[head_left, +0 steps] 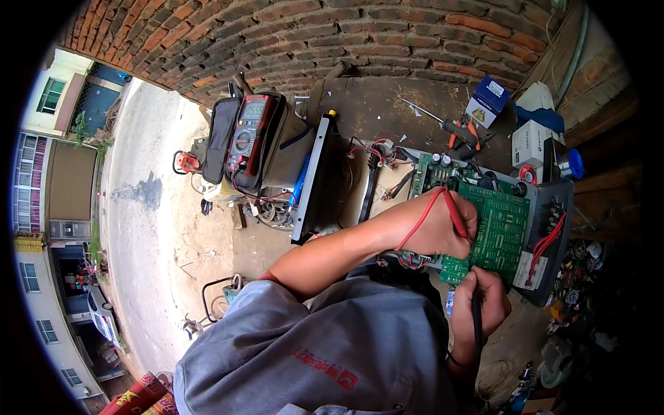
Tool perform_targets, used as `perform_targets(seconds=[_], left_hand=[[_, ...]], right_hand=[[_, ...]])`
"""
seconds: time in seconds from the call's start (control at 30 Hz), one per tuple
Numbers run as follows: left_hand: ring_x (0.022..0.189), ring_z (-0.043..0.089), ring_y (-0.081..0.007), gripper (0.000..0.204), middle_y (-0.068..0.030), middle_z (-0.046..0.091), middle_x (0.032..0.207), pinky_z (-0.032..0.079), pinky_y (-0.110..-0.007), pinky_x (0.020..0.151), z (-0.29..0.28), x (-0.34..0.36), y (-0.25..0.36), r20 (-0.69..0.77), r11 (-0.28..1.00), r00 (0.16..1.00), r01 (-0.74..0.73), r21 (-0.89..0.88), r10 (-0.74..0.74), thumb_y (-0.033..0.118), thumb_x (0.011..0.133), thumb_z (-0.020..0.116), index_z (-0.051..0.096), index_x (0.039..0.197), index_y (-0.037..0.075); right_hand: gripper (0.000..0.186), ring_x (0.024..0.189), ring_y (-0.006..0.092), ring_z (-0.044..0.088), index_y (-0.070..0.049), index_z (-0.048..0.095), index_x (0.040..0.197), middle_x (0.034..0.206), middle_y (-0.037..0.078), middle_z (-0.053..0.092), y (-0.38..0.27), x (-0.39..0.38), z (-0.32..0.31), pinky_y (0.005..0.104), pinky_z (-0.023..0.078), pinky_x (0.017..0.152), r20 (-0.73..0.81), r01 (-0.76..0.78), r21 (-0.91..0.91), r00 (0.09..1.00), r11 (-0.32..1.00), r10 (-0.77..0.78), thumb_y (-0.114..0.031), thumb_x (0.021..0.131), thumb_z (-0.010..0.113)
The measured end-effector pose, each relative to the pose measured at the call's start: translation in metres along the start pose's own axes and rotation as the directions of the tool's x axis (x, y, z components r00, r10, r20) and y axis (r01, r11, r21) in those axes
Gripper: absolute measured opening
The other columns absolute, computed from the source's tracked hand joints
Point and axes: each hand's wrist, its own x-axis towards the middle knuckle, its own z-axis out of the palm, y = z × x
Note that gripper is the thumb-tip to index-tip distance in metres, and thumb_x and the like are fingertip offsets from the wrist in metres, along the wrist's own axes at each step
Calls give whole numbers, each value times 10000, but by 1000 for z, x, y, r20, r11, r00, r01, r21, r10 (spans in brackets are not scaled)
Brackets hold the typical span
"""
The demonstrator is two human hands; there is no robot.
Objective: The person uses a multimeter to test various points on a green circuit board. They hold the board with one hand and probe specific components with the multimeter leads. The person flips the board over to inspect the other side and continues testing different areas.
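A green circuit board (pixel 508 232) covered with small components lies in an opened metal unit whose dark end panel (pixel 546 242) carries red wires. My left hand (pixel 443 225) reaches across and is closed around a red test probe (pixel 454 213), its tip hidden near the board by my fingers. At the board's near edge, my right hand (pixel 490 301) grips a black test probe (pixel 477 321) between thumb and fingers; I cannot make out whether its tip touches. Off to the left, a red and grey multimeter (pixel 243 135) with a lit display sits in an open dark case, a red lead attached.
Beyond the unit, a screwdriver (pixel 425 114) and orange-handled pliers (pixel 472 135) lie on the dark tabletop (pixel 377 97). A blue and white box (pixel 490 102), a white box (pixel 531 144) and a blue spool (pixel 573 164) stand at right. A brick wall (pixel 325 41) rises behind.
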Motion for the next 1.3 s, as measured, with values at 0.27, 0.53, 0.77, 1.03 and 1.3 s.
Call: perform_targets(seconds=[0.27,0.53,0.77,1.03,1.3], left_hand=[[678,667,-154,145,-76,690,725,514,-309,628,3,-1,-5,-22,999,999,-30,-13,30,127,724,748,699,816,27],[690,651,-121,160,-61,685,735,513,-292,628,0,-2,0,0,1000,1000,24,-6,-24,133,732,741,702,840,22],[723,608,-58,97,-14,678,758,497,-233,644,2,-6,-2,-30,985,993,112,-135,-117,51,746,734,704,823,0],[698,585,-62,115,-23,661,745,487,-248,621,5,-11,-4,-92,991,993,68,-119,-79,91,771,750,696,821,3],[729,606,-66,112,-18,667,778,489,-239,634,5,-17,-2,-100,989,990,88,-119,-100,60,769,751,692,842,-2]], right_hand=[[167,680,322,652,37,645,946,806,178,655,-1,-2,-1,383,522,614,22,-20,21,1000,1000,19,72,783,662],[105,650,167,658,23,676,932,758,129,689,0,3,1,305,520,616,-39,36,4,999,999,-36,36,828,678],[235,685,335,673,35,633,936,780,175,663,-2,8,-1,398,552,621,3,100,45,995,994,-100,75,726,731],[225,667,323,669,21,630,935,764,160,657,-1,8,2,391,548,617,-29,113,83,993,990,-111,52,735,729],[223,666,320,668,23,627,926,758,156,654,-2,9,3,389,547,617,-15,97,92,995,991,-96,57,728,721]])
